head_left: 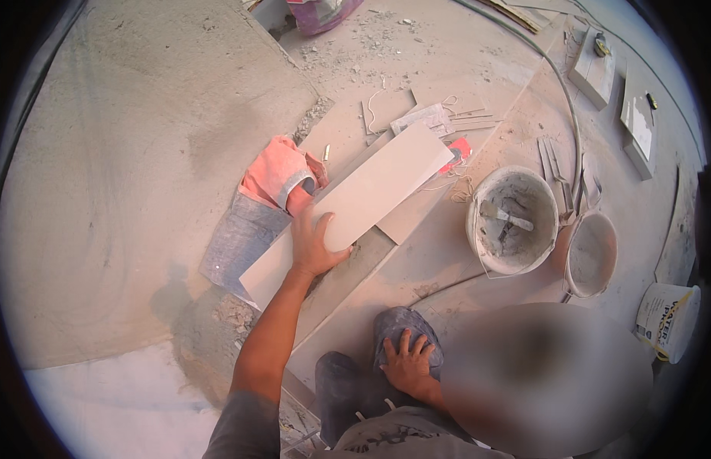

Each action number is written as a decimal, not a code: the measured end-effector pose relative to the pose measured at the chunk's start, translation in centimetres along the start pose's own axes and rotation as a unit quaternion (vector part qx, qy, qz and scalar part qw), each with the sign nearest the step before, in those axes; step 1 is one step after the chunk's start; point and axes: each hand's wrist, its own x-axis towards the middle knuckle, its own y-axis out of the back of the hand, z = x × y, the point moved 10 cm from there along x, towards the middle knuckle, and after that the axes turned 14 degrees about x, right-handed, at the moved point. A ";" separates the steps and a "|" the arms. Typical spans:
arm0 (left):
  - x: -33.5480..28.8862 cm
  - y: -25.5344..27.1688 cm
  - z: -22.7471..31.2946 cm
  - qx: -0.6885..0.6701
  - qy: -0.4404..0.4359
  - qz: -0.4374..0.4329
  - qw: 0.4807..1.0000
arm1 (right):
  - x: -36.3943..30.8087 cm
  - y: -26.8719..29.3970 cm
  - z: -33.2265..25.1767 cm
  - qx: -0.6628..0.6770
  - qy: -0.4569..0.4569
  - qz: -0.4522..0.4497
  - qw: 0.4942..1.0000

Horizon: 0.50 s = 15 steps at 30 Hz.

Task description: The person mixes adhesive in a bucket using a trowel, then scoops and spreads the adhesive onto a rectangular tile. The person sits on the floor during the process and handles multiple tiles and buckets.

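Observation:
A long, pale rectangular tile [394, 180] lies slantwise in front of me. Across its nearer part, my left hand [313, 243] is closed, its thumb at the near edge and some fingers toward the far edge. Beside that hand are an orange cloth [273, 170] with a grey-rimmed opening and a grey cloth [241, 237] partly under the tile. What sits in the opening is unclear. My right hand [407, 362] rests on my grey-trousered knee [401, 317] with fingers spread, holding nothing. Another flat tile piece [401, 218] shows under the long one.
Right of the tile stand a mortar-smeared bucket [485, 249] with a trowel [508, 218] inside and a smaller bucket [611, 256]. A white tub [669, 321] is farther right. A hose [558, 76] curves behind them. Stacked tiles [592, 73] lie at the far right. A blur hides the lower right.

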 end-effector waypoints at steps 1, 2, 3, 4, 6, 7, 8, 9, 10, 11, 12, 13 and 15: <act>1.6 -0.4 0.2 -0.004 -0.025 0.025 0.999 | 0.1 -0.3 0.0 0.004 -0.011 -0.015 1.000; 3.3 -0.7 0.4 -0.010 -0.057 0.056 0.997 | 0.3 0.2 -0.2 0.000 -0.014 0.010 1.000; 4.4 -1.9 0.0 -0.006 -0.049 0.042 0.998 | 0.3 0.3 -0.4 0.008 -0.018 0.015 1.000; 5.2 -3.1 -0.3 -0.004 -0.044 0.031 0.999 | 0.3 0.1 -0.4 0.013 -0.027 0.002 1.000; 6.7 -5.3 -1.3 -0.013 -0.032 0.006 0.999 | 0.0 0.5 -0.8 0.039 -0.022 0.020 0.999; 7.3 -6.4 -1.8 -0.026 -0.025 -0.009 0.999 | -0.1 1.0 -0.8 0.040 -0.021 0.039 0.998; 7.8 -8.1 -2.3 -0.050 -0.013 -0.057 0.997 | -0.2 0.9 -0.9 0.053 -0.015 0.030 0.998; 8.3 -8.3 -2.2 -0.025 -0.032 -0.040 0.998 | -0.2 1.3 -1.0 0.053 -0.007 0.042 0.998; 8.9 -9.1 -2.2 -0.012 -0.044 -0.052 0.998 | -0.2 1.0 -0.9 0.049 -0.008 0.023 0.998; 9.2 -9.6 -2.1 -0.005 -0.051 -0.054 0.997 | -0.2 1.7 -0.9 0.066 -0.004 0.056 0.996; 9.6 -9.9 -2.0 0.001 -0.059 -0.057 0.997 | -0.1 1.7 -0.8 0.080 -0.008 0.056 0.995; 9.7 -10.0 -1.8 -0.001 -0.062 -0.051 0.997 | 0.0 1.7 -0.7 0.091 -0.012 0.059 0.994; 9.7 -10.0 -1.3 -0.013 -0.074 -0.046 0.996 | 0.2 1.5 -0.5 0.104 -0.017 0.062 0.993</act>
